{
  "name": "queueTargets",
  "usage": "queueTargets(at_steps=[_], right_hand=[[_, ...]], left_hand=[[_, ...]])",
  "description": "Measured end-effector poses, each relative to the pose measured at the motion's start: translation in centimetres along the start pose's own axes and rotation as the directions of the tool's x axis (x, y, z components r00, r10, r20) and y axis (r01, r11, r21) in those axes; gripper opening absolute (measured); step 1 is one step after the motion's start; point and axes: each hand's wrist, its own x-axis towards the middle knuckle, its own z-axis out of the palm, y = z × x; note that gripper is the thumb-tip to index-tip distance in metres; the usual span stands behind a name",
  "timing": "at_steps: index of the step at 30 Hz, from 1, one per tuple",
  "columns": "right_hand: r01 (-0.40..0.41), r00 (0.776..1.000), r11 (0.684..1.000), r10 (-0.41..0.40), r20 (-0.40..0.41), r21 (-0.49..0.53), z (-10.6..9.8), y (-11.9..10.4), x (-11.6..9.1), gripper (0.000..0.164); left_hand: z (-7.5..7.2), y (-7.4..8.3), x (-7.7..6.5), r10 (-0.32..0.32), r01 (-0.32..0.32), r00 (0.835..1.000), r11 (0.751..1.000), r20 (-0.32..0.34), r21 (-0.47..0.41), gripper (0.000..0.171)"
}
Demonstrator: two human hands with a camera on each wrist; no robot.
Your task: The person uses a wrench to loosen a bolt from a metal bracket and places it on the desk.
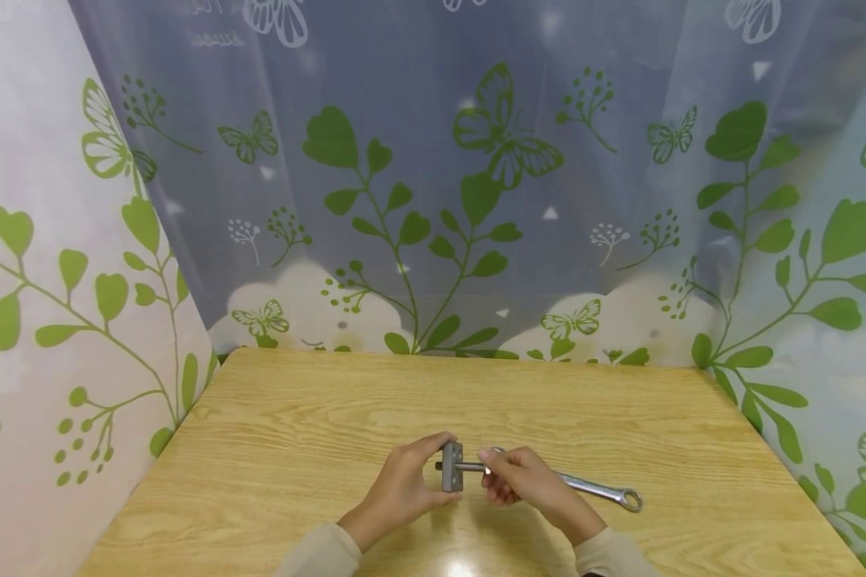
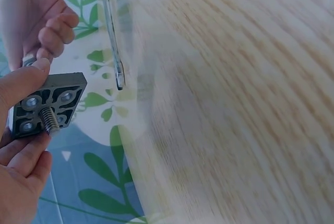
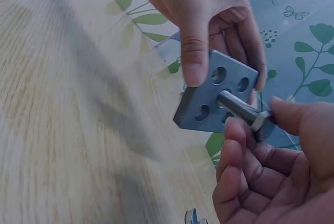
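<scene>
My left hand (image 1: 400,485) grips a small grey square plate (image 1: 451,474) by its opposite edges, thumb on one side and fingers on the other. A threaded hex bolt (image 3: 240,108) passes through the middle of the plate, among several round holes. Its hexagonal head (image 3: 264,126) is pinched between thumb and fingers of my right hand (image 1: 530,481). In the left wrist view, the bolt's threaded end (image 2: 49,119) sticks out of the plate's ribbed back. Both hands hold these parts above the table.
A shiny combination wrench (image 1: 599,489) lies on the wooden table (image 1: 317,401), partly behind my right hand, its ring end toward the right. Patterned curtains (image 1: 418,272) with green leaves and butterflies hang behind the table and along both sides.
</scene>
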Motion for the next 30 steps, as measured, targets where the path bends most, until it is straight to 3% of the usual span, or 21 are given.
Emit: queueTargets(at_steps=[6,9,14,19,26,30], right_hand=[[0.147,0.988,0.986,-0.149,-0.028,-0.078,-0.50,-0.13,-0.11,0.021],[0.207,0.977,0.972,-0.212,-0.030,-0.113,-0.63,-0.27,-0.14,0.020],[0.220,0.974,0.968,-0.225,-0.031,-0.124,-0.71,-0.47,-0.18,0.020],[0.181,0.983,0.977,-0.184,-0.023,-0.109,-0.64,-0.29,-0.06,0.029],[0.025,0.998,0.998,-0.021,0.055,-0.061,-0.53,0.16,-0.22,0.041],[-0.014,0.998,1.000,0.016,0.053,-0.023,-0.26,0.08,-0.03,0.059]], left_hand=[[0.11,0.02,-0.08,-0.002,0.002,1.000,1.000,0.009,0.001,0.069],[0.20,0.03,-0.09,-0.004,0.004,1.000,1.000,0.004,-0.002,0.069],[0.16,0.13,-0.04,-0.008,0.008,1.000,1.000,0.002,0.002,0.069],[0.07,0.03,-0.13,-0.012,0.012,1.000,1.000,0.004,0.002,0.069],[0.10,-0.28,-0.24,-0.015,0.015,1.000,1.000,-0.002,0.012,0.069],[0.18,-0.31,-0.17,-0.002,0.002,1.000,1.000,-0.004,0.018,0.068]])
